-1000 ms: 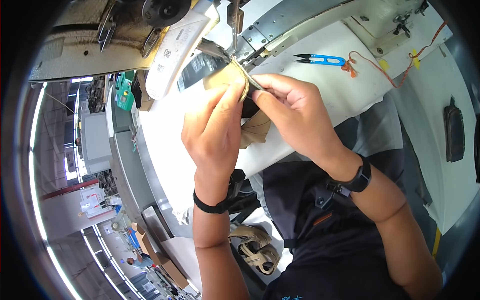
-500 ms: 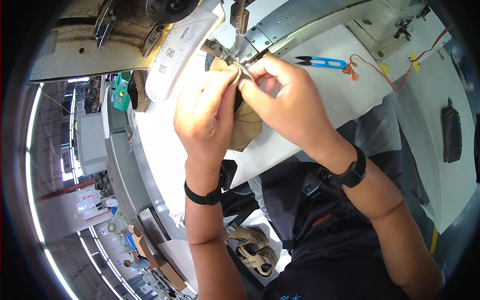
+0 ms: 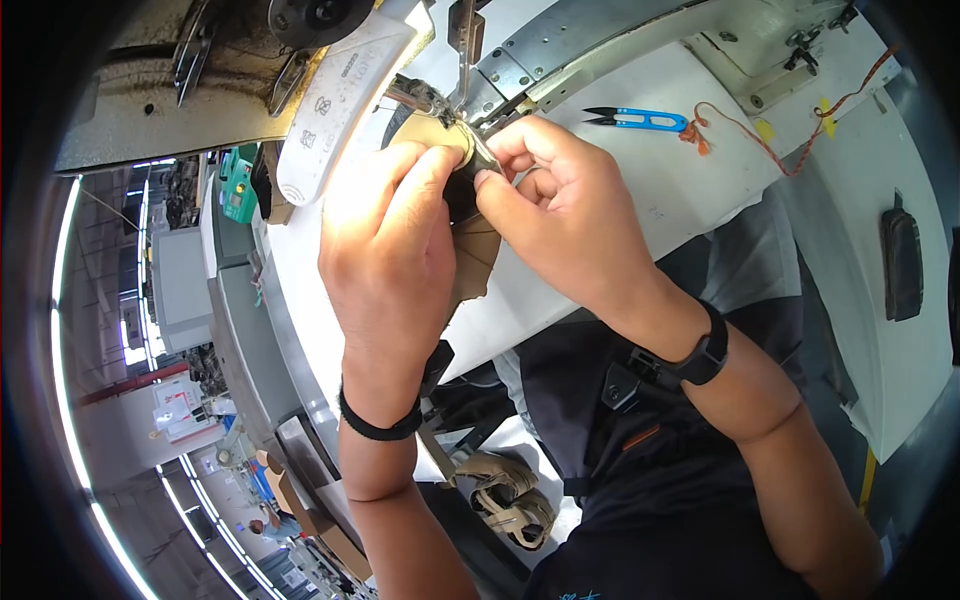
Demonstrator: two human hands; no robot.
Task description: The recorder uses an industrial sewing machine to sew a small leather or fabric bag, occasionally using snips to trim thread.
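Observation:
A tan fabric piece [image 3: 474, 262] with a dark layer against it lies under my hands, in front of a sewing machine [image 3: 225, 75]. My left hand [image 3: 385, 245] is closed on the tan fabric, fingertips at its pale curved edge. My right hand [image 3: 575, 200] pinches a dark edge of the same work, thumb against forefinger, close to the left fingertips. Just beyond the fingers is the machine's presser foot [image 3: 450, 110]; fingers and fabric partly hide the stitching spot. Most of the work beneath my left hand is covered.
Blue thread snips [image 3: 640, 119] lie on the white table [image 3: 640, 180] to the right, beside an orange cord [image 3: 738, 122]. The machine's white lit cover [image 3: 345, 100] is left of the presser foot. Tan sewn pieces [image 3: 508, 495] sit low, between my forearms. A black pouch-like item [image 3: 902, 262] lies far right.
My left hand has shifted left and slightly toward me, baring more of the pale curved fabric near the presser foot. My right hand stays nearly in place, still pinching.

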